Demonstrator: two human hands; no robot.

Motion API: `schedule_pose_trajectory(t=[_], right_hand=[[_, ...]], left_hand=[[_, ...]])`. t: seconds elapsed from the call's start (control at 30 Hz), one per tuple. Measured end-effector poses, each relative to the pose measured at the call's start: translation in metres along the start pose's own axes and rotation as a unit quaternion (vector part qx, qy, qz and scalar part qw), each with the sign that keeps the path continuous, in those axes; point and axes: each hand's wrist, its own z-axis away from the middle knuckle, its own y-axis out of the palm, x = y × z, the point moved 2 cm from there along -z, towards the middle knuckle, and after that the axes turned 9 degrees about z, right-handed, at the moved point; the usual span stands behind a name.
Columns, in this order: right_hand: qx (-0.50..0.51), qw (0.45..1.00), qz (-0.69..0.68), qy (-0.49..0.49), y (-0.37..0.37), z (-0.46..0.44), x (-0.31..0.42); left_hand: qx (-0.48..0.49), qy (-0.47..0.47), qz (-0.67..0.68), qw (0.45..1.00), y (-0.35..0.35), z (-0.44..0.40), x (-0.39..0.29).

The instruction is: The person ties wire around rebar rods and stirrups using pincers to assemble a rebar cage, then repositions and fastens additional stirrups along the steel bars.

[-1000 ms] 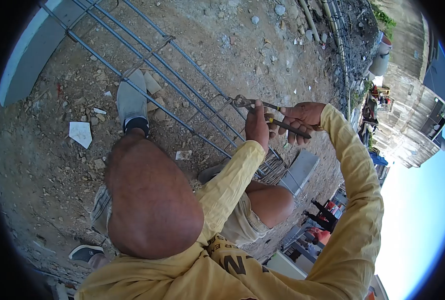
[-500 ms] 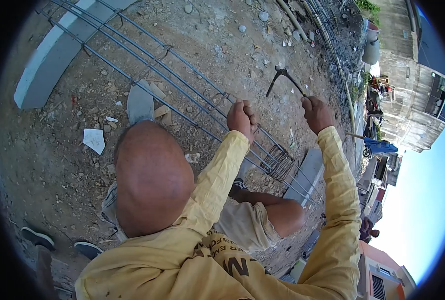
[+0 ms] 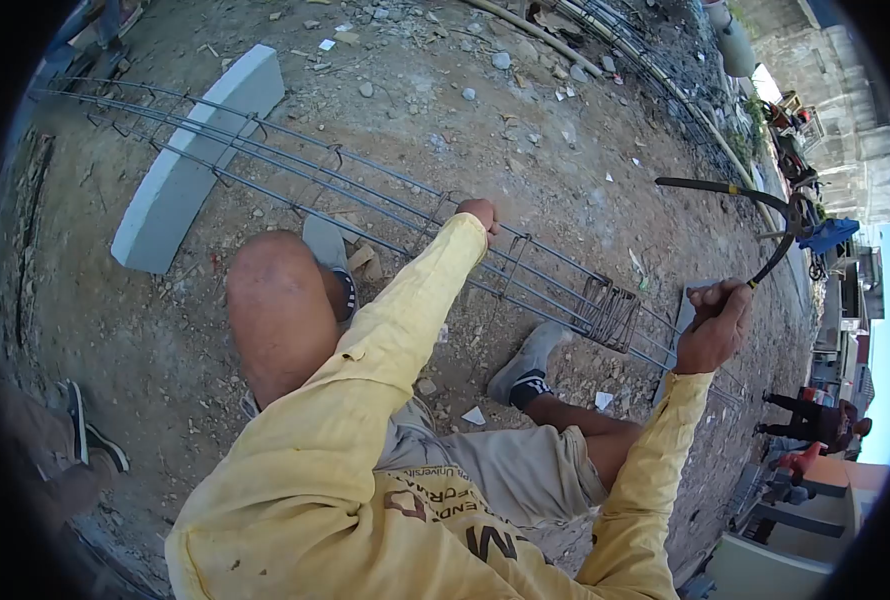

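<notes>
A long rebar cage [image 3: 365, 195] of thin steel bars with tied stirrups runs from upper left to lower right in front of my legs. My left hand [image 3: 479, 213] is closed around it near the middle; which bar or stirrup it grips is hidden. At the right, my right hand [image 3: 713, 325] holds black pincers [image 3: 793, 235] by one handle, raised apart from the cage. Their handles spread wide, the other one pointing left with a yellow band on it. Several bunched stirrups [image 3: 612, 315] sit around the bars toward the right end.
A pale concrete block [image 3: 200, 165] supports the cage at the left, another block [image 3: 683, 310] near its right end. Another person's feet [image 3: 90, 445] are at lower left. A person [image 3: 815, 420] stands farther right. A pole [image 3: 545, 40] and stones lie on the dirt beyond.
My right hand has swung outward to the right with the pincers, which now appear larger and spread wide. My left hand stays on the cage. The view has shifted, showing both my feet.
</notes>
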Motion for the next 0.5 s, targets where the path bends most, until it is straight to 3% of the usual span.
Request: schedule_pose_trajectory(t=[0.1, 0.2, 0.33, 0.43, 0.47, 0.5], right_hand=[[-0.095, 0.991, -0.083, -0.055, -0.011, -0.002, -0.002], [-0.142, 0.983, -0.063, -0.096, -0.034, -0.009, -0.012], [-0.217, 0.970, 0.008, -0.113, -0.069, -0.007, 0.012], [-0.264, 0.959, -0.043, -0.095, -0.095, 0.002, 0.029], [-0.266, 0.959, -0.059, -0.074, -0.109, 0.007, 0.024], [-0.267, 0.959, -0.077, -0.056, -0.127, 0.012, 0.017]], left_hand=[[-0.033, 0.043, 0.002, 0.999, -0.025, 0.012, 0.013], [0.002, 0.052, -0.054, 0.997, -0.051, 0.024, 0.001], [-0.040, 0.052, -0.031, 0.997, -0.079, 0.012, -0.025], [-0.115, 0.094, -0.131, 0.980, -0.090, 0.005, -0.059], [-0.107, 0.099, -0.249, 0.957, -0.116, -0.029, -0.077], [-0.115, 0.127, -0.488, 0.856, -0.114, -0.034, -0.092]])
